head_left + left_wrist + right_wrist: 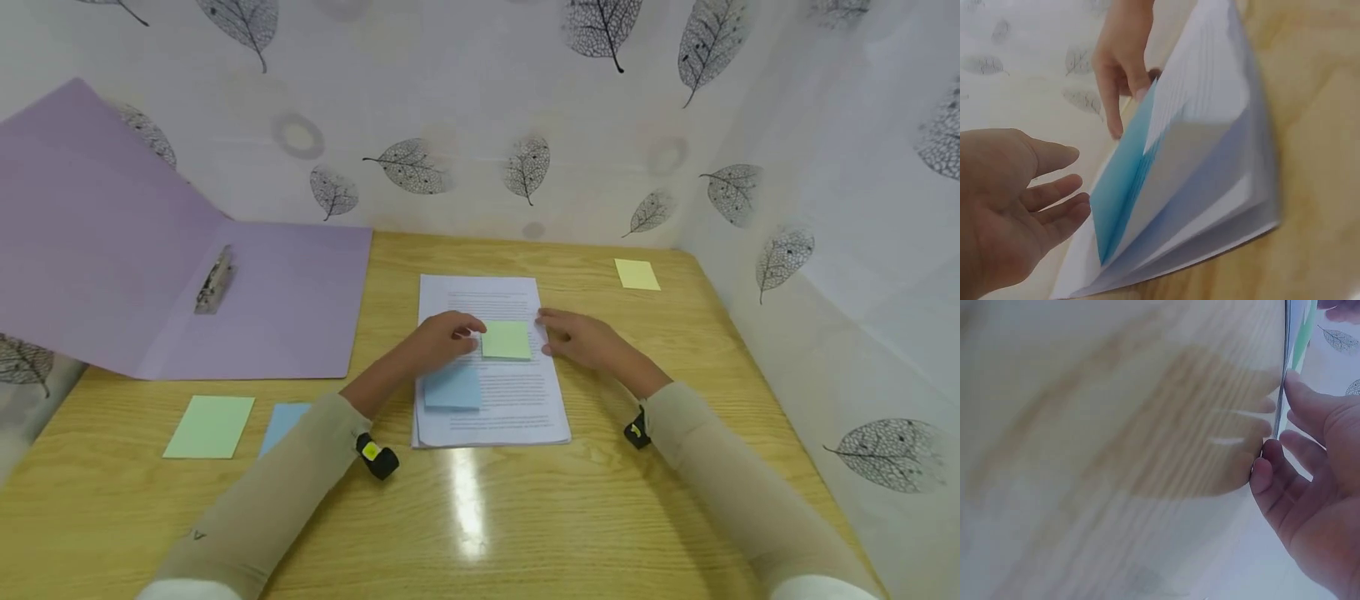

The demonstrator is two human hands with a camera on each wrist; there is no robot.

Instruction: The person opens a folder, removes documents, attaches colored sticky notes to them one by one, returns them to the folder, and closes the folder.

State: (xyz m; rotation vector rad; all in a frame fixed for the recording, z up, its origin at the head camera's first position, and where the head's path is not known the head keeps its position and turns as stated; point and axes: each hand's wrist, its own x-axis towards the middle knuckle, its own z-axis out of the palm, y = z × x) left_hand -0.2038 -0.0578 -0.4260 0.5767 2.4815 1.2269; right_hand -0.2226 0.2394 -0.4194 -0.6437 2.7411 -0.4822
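Observation:
A stack of printed sheets (510, 417) lies on the table, its page edges fanned apart in the left wrist view. On top sit a green sticky note pad (507, 340) and, lower left, a blue sticky note pad (452, 388). My left hand (447, 337) hovers over the stack at the green pad's left edge, thumb and fingers apart; whether a fingertip touches the pad I cannot tell. In the left wrist view that hand (1016, 206) holds nothing. My right hand (588, 337) touches the stack's right edge with its fingertips, also in the right wrist view (1310, 456).
An open purple folder (300, 308) with a metal clip (216, 282) lies at the left. Near it are a green note (210, 427) and a blue note (283, 423), the latter partly under my left sleeve. A yellow note (637, 274) lies back right. Leaf-patterned curtain (465, 100) surrounds the table.

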